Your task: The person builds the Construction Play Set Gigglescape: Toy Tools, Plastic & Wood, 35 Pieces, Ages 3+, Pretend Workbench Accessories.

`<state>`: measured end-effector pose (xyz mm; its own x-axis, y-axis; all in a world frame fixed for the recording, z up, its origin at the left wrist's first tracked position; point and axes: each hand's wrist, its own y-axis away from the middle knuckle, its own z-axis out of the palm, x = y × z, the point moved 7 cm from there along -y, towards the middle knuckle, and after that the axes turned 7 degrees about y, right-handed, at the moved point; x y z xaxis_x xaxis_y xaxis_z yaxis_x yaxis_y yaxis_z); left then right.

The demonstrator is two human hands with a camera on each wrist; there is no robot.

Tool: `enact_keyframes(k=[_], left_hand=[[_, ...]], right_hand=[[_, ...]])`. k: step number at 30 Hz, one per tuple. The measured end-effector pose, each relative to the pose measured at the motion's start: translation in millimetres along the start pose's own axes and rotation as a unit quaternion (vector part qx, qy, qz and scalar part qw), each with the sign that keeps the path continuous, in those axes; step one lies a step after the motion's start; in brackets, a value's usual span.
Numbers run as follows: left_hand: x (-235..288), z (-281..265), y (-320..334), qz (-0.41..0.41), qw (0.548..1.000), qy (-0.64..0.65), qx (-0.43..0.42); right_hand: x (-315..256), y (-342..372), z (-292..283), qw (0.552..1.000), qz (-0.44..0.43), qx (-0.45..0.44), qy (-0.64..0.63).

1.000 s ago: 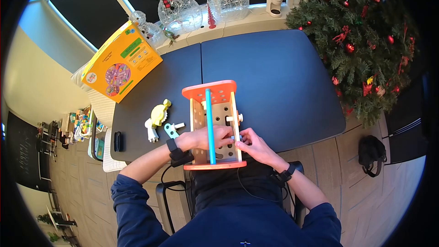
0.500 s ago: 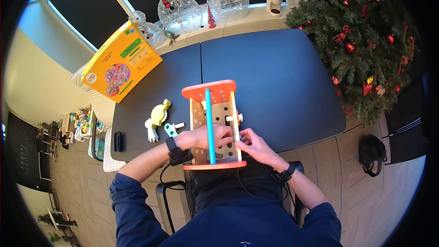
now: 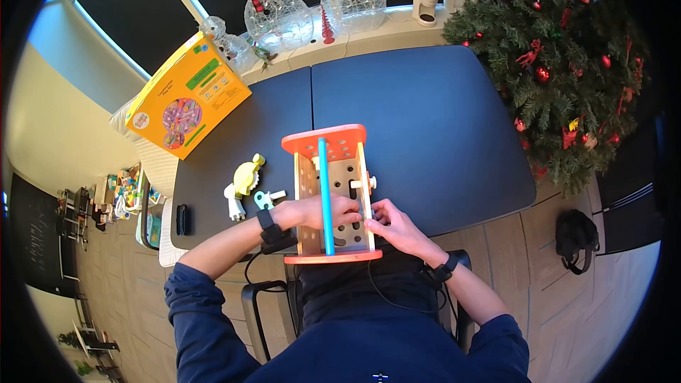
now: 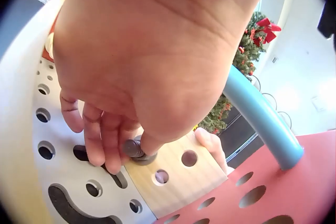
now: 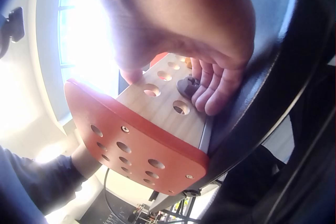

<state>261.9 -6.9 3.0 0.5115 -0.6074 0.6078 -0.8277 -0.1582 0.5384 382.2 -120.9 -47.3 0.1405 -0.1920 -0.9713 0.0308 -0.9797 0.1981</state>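
A wooden toy box with orange ends (image 3: pixel 333 259) and a blue bar (image 3: pixel 326 198) stands at the table's near edge. My left hand (image 3: pixel 323 213) reaches inside, under the bar. In the left wrist view, its thumb and fingertips pinch a grey threaded bolt (image 4: pixel 133 148) at the wooden side panel (image 4: pixel 176 182). Outside that panel is my right hand (image 3: pixel 397 228). The right wrist view shows its curled fingers against a grey piece (image 5: pixel 186 87) on the panel's outer face, the thumb by the panel's far edge. Fingers partly hide both grey parts.
Left of the box lie a yellow toy piece (image 3: pixel 247 179), a white piece (image 3: pixel 235 206) and a teal piece (image 3: pixel 263 200). A yellow carton (image 3: pixel 188 96) stands at the back left, a black object (image 3: pixel 184 220) near the left edge. A white peg (image 3: pixel 362 184) crosses the right panel.
My left forearm and elbow have shifted slightly outward to the left, and the wrist has turned a little. My right hand and the box have hardly moved.
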Motion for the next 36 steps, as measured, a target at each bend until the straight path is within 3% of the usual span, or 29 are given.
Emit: enact_keyframes(k=[7, 19, 26, 29, 30, 33, 34, 36], left_hand=[[-6.7, 0.8, -6.6, -0.009, 0.997, 0.066, -0.036], [-3.1, -2.9, -8.0, -0.018, 0.999, 0.009, -0.048], [11.2, -11.1, 22.8, 0.085, 0.968, -0.212, 0.106], [3.7, -28.1, 45.0, 0.042, 0.97, -0.19, 0.146], [11.1, -36.6, 60.2, 0.098, 0.959, -0.176, 0.2], [2.3, -60.7, 72.6, -0.028, 0.958, -0.126, 0.255], [2.3, -67.4, 77.8, -0.037, 0.96, -0.104, 0.256], [-4.1, -64.9, 78.4, -0.042, 0.948, 0.22, 0.225]], right_hand=[[3.0, -1.3, 0.8, 1.0, -0.003, 0.003, 0.002], [5.3, -1.3, 0.8, 1.0, 0.004, 0.0, -0.008], [-3.9, 3.0, -0.3, 0.998, 0.036, -0.002, 0.042], [-5.4, 1.6, -0.9, 0.997, 0.046, -0.017, 0.063], [-5.1, 1.4, -0.6, 0.997, 0.04, -0.017, 0.065], [-7.7, 1.9, -1.5, 0.996, 0.035, -0.019, 0.08], [-8.5, 2.4, -1.2, 0.995, 0.035, -0.021, 0.086], [-3.3, 1.4, -0.7, 0.995, 0.044, -0.025, 0.086]])
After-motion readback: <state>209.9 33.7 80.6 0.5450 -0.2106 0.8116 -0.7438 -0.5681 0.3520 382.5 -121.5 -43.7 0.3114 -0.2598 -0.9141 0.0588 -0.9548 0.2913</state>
